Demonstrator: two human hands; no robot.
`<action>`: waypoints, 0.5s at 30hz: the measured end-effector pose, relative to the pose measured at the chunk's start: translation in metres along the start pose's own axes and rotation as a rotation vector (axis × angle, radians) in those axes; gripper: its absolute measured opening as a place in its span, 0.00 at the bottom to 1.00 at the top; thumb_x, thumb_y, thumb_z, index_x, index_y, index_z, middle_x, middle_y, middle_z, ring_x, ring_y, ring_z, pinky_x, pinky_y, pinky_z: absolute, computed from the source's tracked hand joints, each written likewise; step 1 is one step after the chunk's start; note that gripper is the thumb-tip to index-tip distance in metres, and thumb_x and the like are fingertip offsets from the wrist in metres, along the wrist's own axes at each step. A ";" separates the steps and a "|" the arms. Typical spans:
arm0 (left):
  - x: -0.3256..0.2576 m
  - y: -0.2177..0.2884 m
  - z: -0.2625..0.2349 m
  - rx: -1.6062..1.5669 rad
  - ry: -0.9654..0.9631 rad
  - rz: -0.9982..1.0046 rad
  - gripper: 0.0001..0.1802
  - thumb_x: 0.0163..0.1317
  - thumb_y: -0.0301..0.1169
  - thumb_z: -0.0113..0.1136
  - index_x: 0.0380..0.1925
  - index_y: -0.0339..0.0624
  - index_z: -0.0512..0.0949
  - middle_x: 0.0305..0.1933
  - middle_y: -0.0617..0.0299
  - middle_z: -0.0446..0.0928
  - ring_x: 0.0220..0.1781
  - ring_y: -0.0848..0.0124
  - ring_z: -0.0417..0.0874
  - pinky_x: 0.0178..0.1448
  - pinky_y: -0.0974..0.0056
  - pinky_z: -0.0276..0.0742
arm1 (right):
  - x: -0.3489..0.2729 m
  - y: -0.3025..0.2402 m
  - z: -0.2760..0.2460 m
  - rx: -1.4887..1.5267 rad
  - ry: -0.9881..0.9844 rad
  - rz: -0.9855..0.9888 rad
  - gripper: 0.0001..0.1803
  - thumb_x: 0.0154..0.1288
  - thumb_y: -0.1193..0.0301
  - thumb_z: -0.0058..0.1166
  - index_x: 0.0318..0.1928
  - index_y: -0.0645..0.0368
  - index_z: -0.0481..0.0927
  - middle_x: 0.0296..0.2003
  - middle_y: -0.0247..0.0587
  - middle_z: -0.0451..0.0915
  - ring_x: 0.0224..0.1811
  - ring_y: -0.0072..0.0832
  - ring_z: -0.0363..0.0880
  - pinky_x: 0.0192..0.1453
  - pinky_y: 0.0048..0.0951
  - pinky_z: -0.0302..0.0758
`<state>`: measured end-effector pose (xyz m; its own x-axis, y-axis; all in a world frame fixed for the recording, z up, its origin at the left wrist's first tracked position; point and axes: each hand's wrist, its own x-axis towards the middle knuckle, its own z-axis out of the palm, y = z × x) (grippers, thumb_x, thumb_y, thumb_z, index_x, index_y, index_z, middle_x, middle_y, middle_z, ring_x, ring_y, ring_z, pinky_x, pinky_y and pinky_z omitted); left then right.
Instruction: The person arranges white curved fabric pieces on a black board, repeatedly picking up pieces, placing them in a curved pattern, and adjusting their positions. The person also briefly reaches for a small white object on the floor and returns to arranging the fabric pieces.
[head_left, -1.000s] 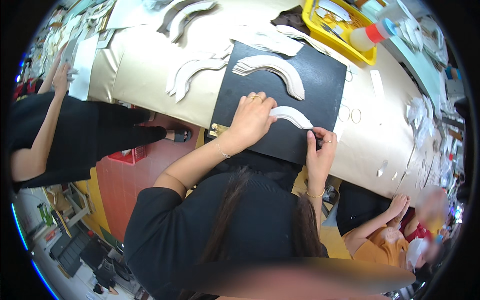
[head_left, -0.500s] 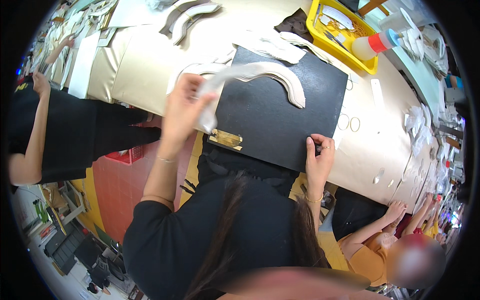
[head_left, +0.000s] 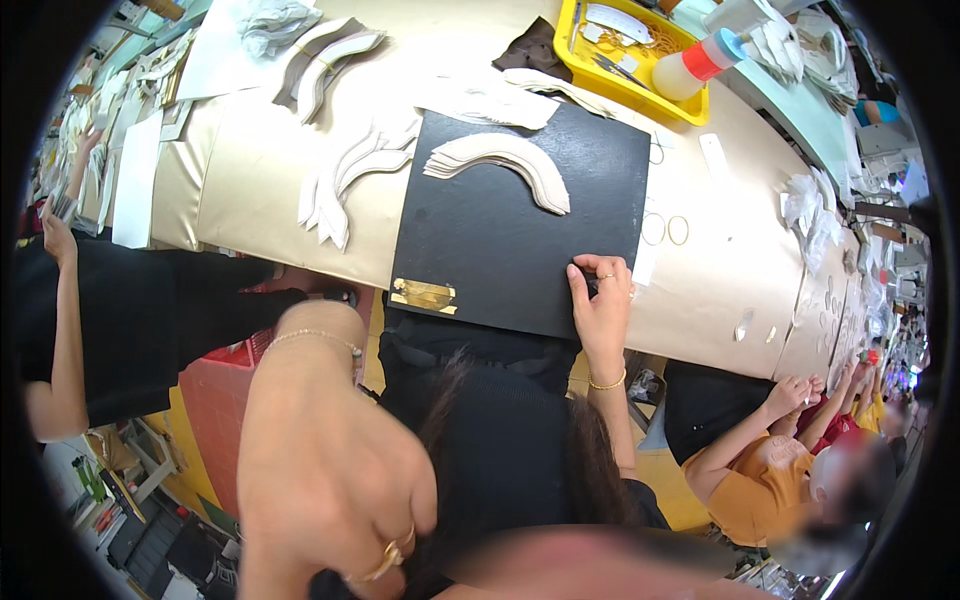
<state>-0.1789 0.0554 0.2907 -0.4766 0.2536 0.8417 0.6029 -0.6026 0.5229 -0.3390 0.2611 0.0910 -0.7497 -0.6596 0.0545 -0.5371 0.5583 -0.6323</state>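
A black board point(head_left: 520, 235) lies on the beige table point(head_left: 250, 190) in front of me. A fanned stack of white curved pieces point(head_left: 505, 160) rests on its far part. My right hand point(head_left: 602, 305) sits at the board's near right edge, fingers pinched on a small dark tool point(head_left: 590, 286). My left hand point(head_left: 335, 470) is raised close to the camera at the lower left, its back toward me, fingers curled and rings showing; anything in it is hidden. A gold label point(head_left: 425, 295) marks the board's near left corner.
More white curved pieces point(head_left: 345, 180) lie left of the board. A yellow tray point(head_left: 640, 70) and a white bottle with a red band point(head_left: 695, 65) stand beyond it. A person in black point(head_left: 120, 320) works at left, another in orange point(head_left: 760, 450) at lower right.
My left hand lifted a white curved piece from the board's near edge, carried it to the far stack, then drew back off the board toward the camera. My right hand stayed put.
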 end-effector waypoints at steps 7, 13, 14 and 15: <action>-0.010 -0.013 -0.023 0.810 -0.400 -0.562 0.20 0.71 0.47 0.56 0.59 0.60 0.79 0.17 0.72 0.62 0.12 0.80 0.66 0.17 0.70 0.55 | -0.004 0.005 0.003 0.004 0.040 -0.041 0.05 0.66 0.72 0.62 0.39 0.59 0.83 0.38 0.39 0.77 0.44 0.36 0.75 0.52 0.36 0.66; -0.020 -0.049 -0.024 0.945 -0.432 -1.091 0.41 0.62 0.58 0.60 0.75 0.65 0.63 0.23 0.63 0.75 0.18 0.65 0.78 0.22 0.61 0.72 | -0.003 0.009 0.012 -0.051 0.136 -0.107 0.04 0.64 0.70 0.64 0.38 0.52 0.84 0.36 0.33 0.76 0.40 0.33 0.72 0.48 0.37 0.62; -0.025 -0.057 -0.025 1.011 -0.406 -1.112 0.41 0.61 0.56 0.61 0.74 0.64 0.64 0.25 0.62 0.77 0.20 0.62 0.80 0.24 0.60 0.74 | -0.002 0.009 0.013 -0.065 0.153 -0.117 0.04 0.64 0.70 0.65 0.38 0.51 0.84 0.36 0.33 0.76 0.40 0.33 0.72 0.48 0.37 0.62; -0.030 -0.063 -0.028 1.084 -0.379 -1.131 0.41 0.60 0.54 0.63 0.73 0.63 0.65 0.27 0.60 0.79 0.22 0.59 0.82 0.26 0.58 0.76 | -0.001 0.009 0.015 -0.074 0.166 -0.126 0.04 0.63 0.70 0.65 0.38 0.51 0.84 0.36 0.33 0.76 0.40 0.33 0.72 0.47 0.37 0.62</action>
<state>-0.2204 0.0644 0.2290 -0.8908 0.4368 -0.1250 0.2943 0.7643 0.5737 -0.3375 0.2594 0.0738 -0.7247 -0.6380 0.2604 -0.6533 0.5160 -0.5540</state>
